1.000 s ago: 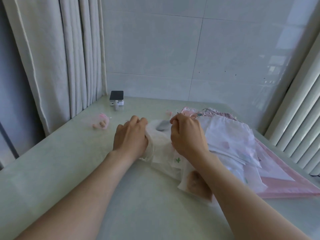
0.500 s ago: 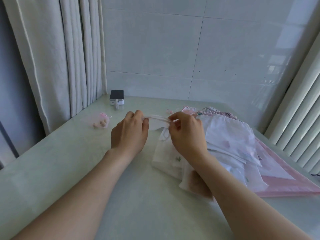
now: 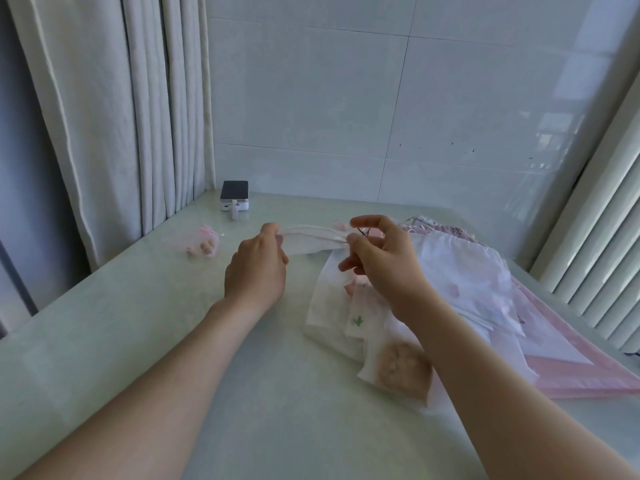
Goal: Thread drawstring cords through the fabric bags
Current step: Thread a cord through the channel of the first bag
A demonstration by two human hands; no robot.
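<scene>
A small white fabric bag (image 3: 311,239) is stretched above the table between my hands. My left hand (image 3: 258,268) pinches its left end. My right hand (image 3: 379,258) pinches the gathered right end, where a thin dark wire-like threader (image 3: 363,232) sticks up between thumb and forefinger. Below lies a pile of white fabric bags (image 3: 450,271), one with a green cactus print (image 3: 357,320), one with a brown round print (image 3: 401,370). No cord shows clearly.
The pile rests on pink fabric sheets (image 3: 571,372) at the right of the pale green table (image 3: 173,341). A pink plush charm (image 3: 205,241) and a small white box with a dark top (image 3: 234,195) sit at the back left. Curtains hang left, blinds right.
Both hands have lifted the white bag off the table and pulled it out flat between them; my hands moved apart and my right fingers opened out around the threader.
</scene>
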